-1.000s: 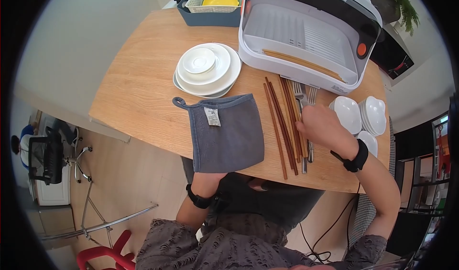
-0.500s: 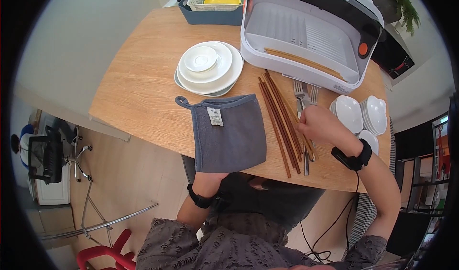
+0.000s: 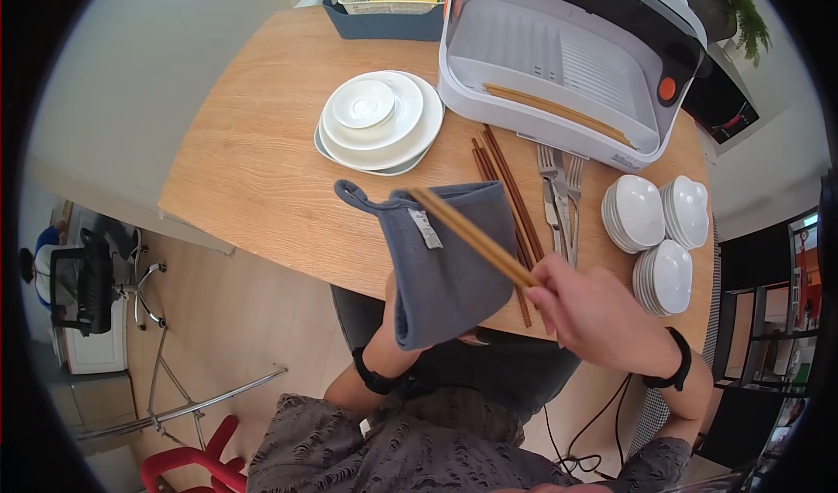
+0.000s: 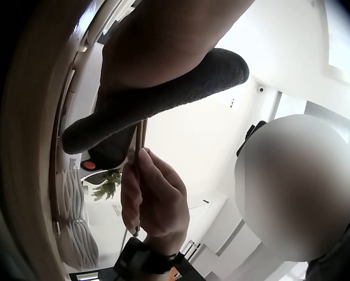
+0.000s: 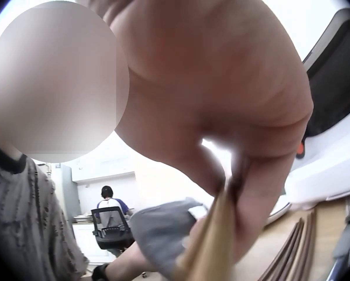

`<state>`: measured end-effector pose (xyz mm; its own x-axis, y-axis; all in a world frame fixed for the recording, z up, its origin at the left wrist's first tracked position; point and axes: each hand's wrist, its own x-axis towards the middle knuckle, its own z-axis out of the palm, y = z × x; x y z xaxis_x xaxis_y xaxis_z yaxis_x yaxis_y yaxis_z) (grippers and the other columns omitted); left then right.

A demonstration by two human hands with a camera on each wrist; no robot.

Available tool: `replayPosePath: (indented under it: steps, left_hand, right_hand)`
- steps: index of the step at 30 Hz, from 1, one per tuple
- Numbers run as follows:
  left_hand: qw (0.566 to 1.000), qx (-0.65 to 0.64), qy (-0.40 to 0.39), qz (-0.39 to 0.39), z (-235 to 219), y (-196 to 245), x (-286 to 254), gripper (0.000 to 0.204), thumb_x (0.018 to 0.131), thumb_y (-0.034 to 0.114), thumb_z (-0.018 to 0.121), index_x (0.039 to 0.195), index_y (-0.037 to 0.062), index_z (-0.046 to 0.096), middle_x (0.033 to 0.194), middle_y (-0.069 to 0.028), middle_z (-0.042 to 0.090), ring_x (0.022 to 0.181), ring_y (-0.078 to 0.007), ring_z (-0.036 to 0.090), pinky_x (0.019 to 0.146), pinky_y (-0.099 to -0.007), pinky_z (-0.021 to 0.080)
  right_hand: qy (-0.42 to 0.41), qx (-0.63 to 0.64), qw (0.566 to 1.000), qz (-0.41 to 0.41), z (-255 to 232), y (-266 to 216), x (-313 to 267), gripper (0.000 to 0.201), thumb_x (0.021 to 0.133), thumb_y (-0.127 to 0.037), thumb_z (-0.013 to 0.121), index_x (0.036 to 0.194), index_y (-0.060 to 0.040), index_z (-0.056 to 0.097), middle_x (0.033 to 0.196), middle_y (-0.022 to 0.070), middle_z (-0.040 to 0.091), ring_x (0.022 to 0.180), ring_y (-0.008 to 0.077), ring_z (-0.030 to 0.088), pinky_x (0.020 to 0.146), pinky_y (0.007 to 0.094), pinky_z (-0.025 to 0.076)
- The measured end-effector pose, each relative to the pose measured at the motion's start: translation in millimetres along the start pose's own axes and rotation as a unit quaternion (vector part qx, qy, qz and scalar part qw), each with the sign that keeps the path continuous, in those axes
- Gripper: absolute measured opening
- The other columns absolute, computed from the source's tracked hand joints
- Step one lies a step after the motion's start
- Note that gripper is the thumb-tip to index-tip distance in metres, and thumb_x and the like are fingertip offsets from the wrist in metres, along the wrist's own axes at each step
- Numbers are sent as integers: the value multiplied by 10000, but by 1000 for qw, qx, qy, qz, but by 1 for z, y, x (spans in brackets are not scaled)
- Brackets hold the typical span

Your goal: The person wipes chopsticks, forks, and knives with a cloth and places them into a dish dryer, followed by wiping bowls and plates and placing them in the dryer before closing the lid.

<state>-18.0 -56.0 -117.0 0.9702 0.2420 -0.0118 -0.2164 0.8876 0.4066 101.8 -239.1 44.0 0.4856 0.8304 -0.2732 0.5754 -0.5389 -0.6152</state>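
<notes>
Both hands meet in front of the white case (image 3: 524, 123): the right hand (image 3: 602, 314) pinches a pair of light chopsticks (image 3: 471, 235) near one end, while the left hand (image 3: 381, 353) is under the gray cloth (image 3: 463, 275); its fingers are hidden, so its grip cannot be told. Half a second ago the right hand was down among the chopsticks in front of the case; now it has lifted the light pair, which slants across the cloth in the head view. Whether wood and fabric touch is unclear. The cloth has also tilted and shifted rightward, so the two look brought together for the work in hand.

On the wooden table (image 3: 253, 144), the blue basket (image 3: 384, 27) sits left of the case, and the stacked white plates (image 3: 362, 104) lie nearer the person, just off the case's left end. Stacks of white bowls (image 3: 637, 213) stand in front of its right end, the nearest one now uncovered by the wrist. Forks and knives (image 3: 574, 179) lie before the case, with the dark chopsticks (image 3: 511, 174) just left of them, apart from the lifted pair. More light chopsticks (image 3: 559, 113) rest inside the case.
</notes>
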Motion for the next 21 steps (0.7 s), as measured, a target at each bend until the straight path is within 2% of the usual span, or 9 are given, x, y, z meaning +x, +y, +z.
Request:
replayPosePath:
  steps: [2, 3, 6, 9, 14, 15, 18, 19, 21]
  left_hand:
    - [997, 50, 61, -1, 22, -1, 7, 446, 1068, 387, 429, 1349, 46, 489, 1280, -107, 605, 1127, -223, 633, 969, -366, 536]
    - [994, 59, 91, -2, 32, 0, 11, 428, 1070, 378, 432, 1322, 40, 504, 1237, -99, 630, 1092, -204, 648, 946, -345, 546]
    - [993, 64, 74, 66, 45, 1, 14, 397, 1064, 358, 442, 1274, 31, 526, 1175, -76, 662, 1063, -156, 652, 920, -330, 548]
    - [989, 53, 77, 118, 41, 13, 17, 381, 1075, 343, 423, 1276, 39, 533, 1200, -84, 653, 1074, -187, 654, 944, -357, 551]
    - [985, 36, 31, 165, 25, 14, 14, 364, 1077, 327, 434, 1301, 56, 528, 1209, -96, 647, 1099, -215, 650, 986, -386, 542]
    - [981, 45, 38, 182, 43, 9, 12, 349, 1078, 300, 440, 1321, 61, 517, 1241, -94, 634, 1126, -217, 638, 998, -386, 533]
    - [984, 57, 43, 166, 55, -12, 5, 350, 1071, 278, 461, 1336, 55, 505, 1272, -94, 618, 1151, -217, 625, 1005, -382, 522]
    - [984, 65, 76, 149, 54, -21, 2, 363, 1060, 271, 486, 1339, 39, 502, 1274, -95, 618, 1157, -216, 623, 1003, -375, 515]
    - [986, 71, 64, 137, 55, -34, -2, 433, 1042, 326, 500, 1350, 21, 477, 1303, -102, 602, 1184, -221, 609, 1007, -391, 516]
  right_hand:
    - [-21, 13, 999, -22, 18, 2, 0, 193, 1009, -168, 543, 1008, 16, 484, 655, 240, 595, 626, 460, 600, 573, 529, 458]
    - [-29, -6, 1000, -7, 23, 2, -1, 189, 1010, -165, 544, 1022, 13, 482, 659, 248, 590, 623, 463, 593, 572, 529, 456]
    - [23, 68, 997, -23, 30, 4, -6, 161, 1008, -138, 547, 995, 15, 497, 665, 238, 591, 621, 469, 586, 570, 515, 445]
    - [64, 105, 992, -21, 33, 9, -14, 123, 999, -97, 556, 1004, 26, 545, 716, 212, 595, 648, 433, 591, 577, 474, 437]
    - [226, 107, 967, -55, 51, 18, -25, 102, 981, -33, 553, 1052, 28, 596, 844, 191, 576, 712, 378, 581, 612, 409, 445]
    - [249, 110, 960, -59, 54, 19, -25, 112, 978, -22, 551, 1066, 28, 599, 863, 189, 570, 721, 372, 577, 619, 399, 448]
    - [273, 91, 955, -75, 63, 12, -23, 107, 960, 5, 563, 1060, 30, 589, 862, 190, 566, 724, 387, 575, 633, 402, 457]
    - [291, 92, 948, -92, 67, 10, -20, 114, 950, 9, 575, 1061, 30, 587, 862, 189, 566, 725, 386, 581, 632, 405, 462]
    - [324, 94, 933, -127, 76, 8, -12, 134, 929, 16, 600, 1061, 30, 583, 860, 186, 567, 728, 383, 593, 628, 411, 472]
